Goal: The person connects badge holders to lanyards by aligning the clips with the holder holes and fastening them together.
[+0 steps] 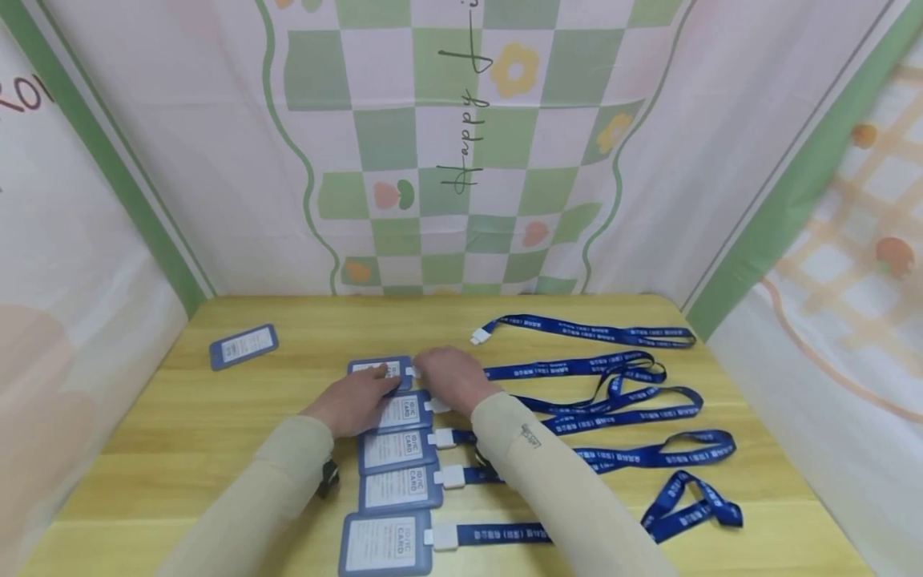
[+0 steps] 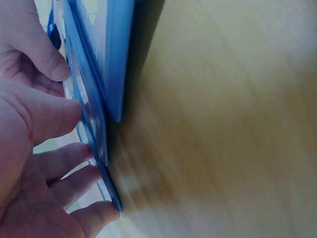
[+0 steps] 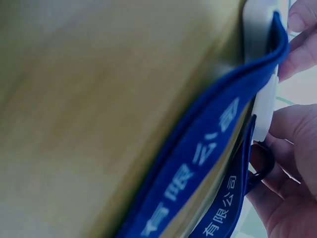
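A blue-framed badge holder (image 1: 392,365) lies at the far end of a column of badge holders. My left hand (image 1: 356,401) rests on it, fingertips touching its face. In the left wrist view, the thumb and fingers (image 2: 81,164) are spread over the blue edges of the holders. At the holder's right end, my right hand (image 1: 452,377) pinches the white lanyard clip (image 3: 266,106) between thumb and fingers, partly hidden in the head view. From there a blue lanyard (image 1: 558,368) with white lettering runs right. Nearer me lie more badge holders (image 1: 397,450) with white clips (image 1: 453,477) and lanyards.
A loose badge holder (image 1: 243,346) lies at the table's back left. A separate lanyard (image 1: 591,328) with a white clip lies at the back right. The nearest lanyard (image 1: 692,513) is folded at the right. Printed cloth (image 1: 461,144) hangs behind the wooden table (image 1: 166,449).
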`<state>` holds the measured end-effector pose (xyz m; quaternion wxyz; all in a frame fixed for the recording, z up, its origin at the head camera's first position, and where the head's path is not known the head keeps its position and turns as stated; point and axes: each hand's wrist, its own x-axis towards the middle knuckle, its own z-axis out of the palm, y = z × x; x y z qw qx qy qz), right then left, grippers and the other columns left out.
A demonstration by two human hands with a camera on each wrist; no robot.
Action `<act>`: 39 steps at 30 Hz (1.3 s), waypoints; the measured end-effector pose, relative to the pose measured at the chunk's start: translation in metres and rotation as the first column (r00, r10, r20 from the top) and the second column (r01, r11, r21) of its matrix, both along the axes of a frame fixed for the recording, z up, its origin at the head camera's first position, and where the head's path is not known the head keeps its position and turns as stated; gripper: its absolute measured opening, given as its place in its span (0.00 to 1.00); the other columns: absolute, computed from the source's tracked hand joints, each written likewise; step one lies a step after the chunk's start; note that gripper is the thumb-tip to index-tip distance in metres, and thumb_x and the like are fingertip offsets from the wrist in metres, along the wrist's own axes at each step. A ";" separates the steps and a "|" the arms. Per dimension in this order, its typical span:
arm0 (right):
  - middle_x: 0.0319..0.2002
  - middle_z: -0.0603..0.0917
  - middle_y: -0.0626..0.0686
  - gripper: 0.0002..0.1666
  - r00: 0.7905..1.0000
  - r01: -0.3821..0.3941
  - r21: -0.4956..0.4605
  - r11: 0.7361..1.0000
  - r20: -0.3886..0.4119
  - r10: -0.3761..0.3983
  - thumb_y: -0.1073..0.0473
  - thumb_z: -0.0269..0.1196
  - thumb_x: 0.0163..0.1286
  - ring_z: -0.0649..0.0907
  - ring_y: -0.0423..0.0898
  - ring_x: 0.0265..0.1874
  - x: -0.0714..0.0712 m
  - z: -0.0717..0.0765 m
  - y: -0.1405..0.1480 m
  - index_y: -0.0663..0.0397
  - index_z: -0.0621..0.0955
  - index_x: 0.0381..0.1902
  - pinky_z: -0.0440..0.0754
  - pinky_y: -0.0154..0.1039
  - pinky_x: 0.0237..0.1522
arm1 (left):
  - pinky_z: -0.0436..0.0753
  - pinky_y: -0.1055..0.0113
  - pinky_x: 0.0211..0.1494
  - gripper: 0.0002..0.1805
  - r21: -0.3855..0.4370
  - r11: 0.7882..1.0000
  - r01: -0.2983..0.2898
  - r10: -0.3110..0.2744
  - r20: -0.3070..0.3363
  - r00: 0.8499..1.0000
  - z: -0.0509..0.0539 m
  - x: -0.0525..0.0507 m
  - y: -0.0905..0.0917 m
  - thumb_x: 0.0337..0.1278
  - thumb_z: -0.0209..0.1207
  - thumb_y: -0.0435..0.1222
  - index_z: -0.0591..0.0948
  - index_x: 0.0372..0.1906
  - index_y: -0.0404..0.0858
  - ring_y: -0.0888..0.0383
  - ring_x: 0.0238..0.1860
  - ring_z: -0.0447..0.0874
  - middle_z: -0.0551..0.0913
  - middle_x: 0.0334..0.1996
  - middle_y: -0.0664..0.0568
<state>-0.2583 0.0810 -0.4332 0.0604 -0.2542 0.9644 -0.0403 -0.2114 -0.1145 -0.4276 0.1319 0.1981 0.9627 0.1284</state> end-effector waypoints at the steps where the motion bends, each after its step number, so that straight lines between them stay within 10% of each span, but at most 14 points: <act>1: 0.51 0.89 0.45 0.14 1.000 0.002 -0.005 1.000 0.002 -0.002 0.53 0.57 0.81 0.86 0.45 0.52 0.000 0.000 0.000 0.38 0.85 0.57 0.86 0.44 0.59 | 0.69 0.41 0.79 0.26 0.000 1.000 -0.002 0.002 0.001 1.000 0.000 0.000 0.000 0.79 0.53 0.40 0.73 0.76 0.45 0.37 0.77 0.67 0.66 0.78 0.38; 29: 0.60 0.87 0.48 0.20 0.999 0.023 -0.046 0.999 0.041 -0.021 0.52 0.58 0.80 0.85 0.48 0.60 -0.009 0.009 0.010 0.41 0.80 0.67 0.83 0.49 0.65 | 0.69 0.41 0.79 0.26 0.006 1.000 -0.028 0.027 0.011 1.000 -0.003 -0.002 0.000 0.79 0.53 0.43 0.72 0.76 0.47 0.38 0.77 0.66 0.66 0.79 0.39; 39: 0.61 0.86 0.52 0.22 0.997 0.052 0.008 0.999 -0.062 -0.051 0.54 0.57 0.81 0.85 0.53 0.60 -0.020 0.013 0.020 0.46 0.79 0.69 0.83 0.49 0.66 | 0.68 0.41 0.79 0.26 -0.015 0.999 -0.028 0.028 0.008 1.000 -0.005 -0.002 -0.001 0.79 0.53 0.43 0.72 0.77 0.48 0.39 0.78 0.65 0.65 0.79 0.41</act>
